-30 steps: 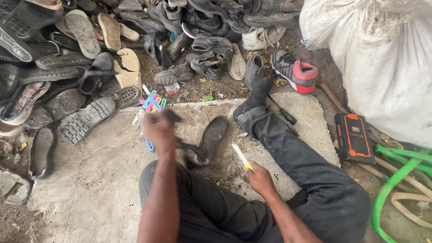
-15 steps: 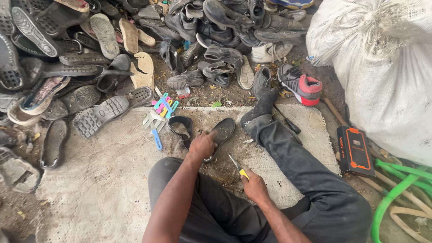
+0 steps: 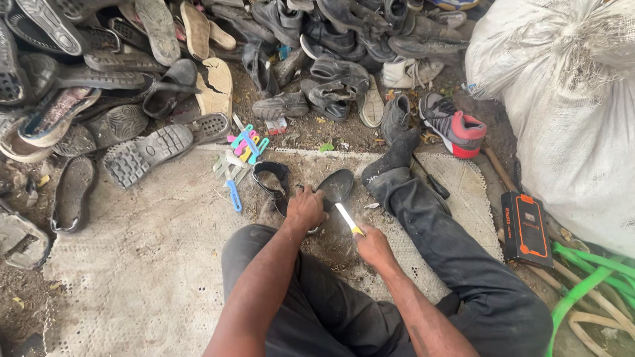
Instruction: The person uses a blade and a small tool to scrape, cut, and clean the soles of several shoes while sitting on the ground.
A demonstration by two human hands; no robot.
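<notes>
Seated on the floor with one leg stretched out, the person clenches the left hand on a dark shoe, pinning it to the mat before the knees so it stays steady. The right hand grasps a yellow-handled blade angled at its sole. Farther off, coloured cutters lie within reach near the mat's far edge, below the heaped worn shoes.

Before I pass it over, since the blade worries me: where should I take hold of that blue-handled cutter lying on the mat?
Grip the blue-handled cutter by its blue handle, the end nearer the person, coming from above. It lies flat and apart from the left hand, and its pale blade end points away toward the coloured pile.
</notes>
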